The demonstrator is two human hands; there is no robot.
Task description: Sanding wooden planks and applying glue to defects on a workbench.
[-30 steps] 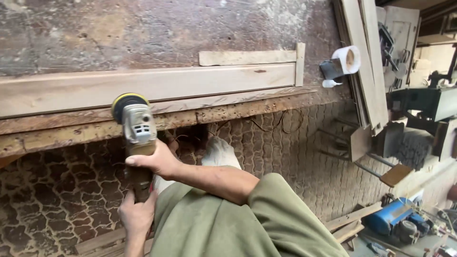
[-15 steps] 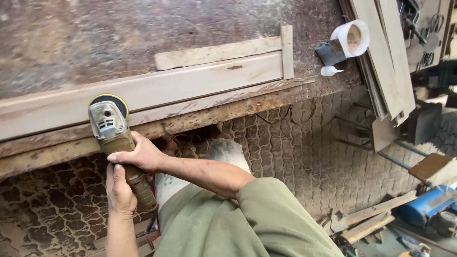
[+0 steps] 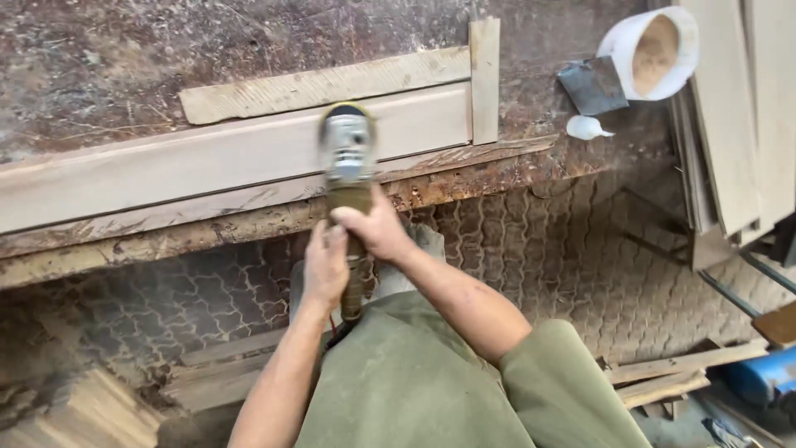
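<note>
Both my hands grip a hand-held power sander, its grey head blurred with motion. My right hand wraps the body just behind the head. My left hand holds the handle further back. The sander's disc rests on a long pale wooden board lying along the front of a worn workbench. Thin wooden strips frame the board at its back and right end.
A white container of sawdust, a dark scraper and a small white bottle sit at the bench's right end. Boards lean at the right. Scrap timber and a blue machine lie on the patterned floor.
The sander has travelled to the right along the board, from near its left part to past the middle. Both hands moved with it, still gripping.
</note>
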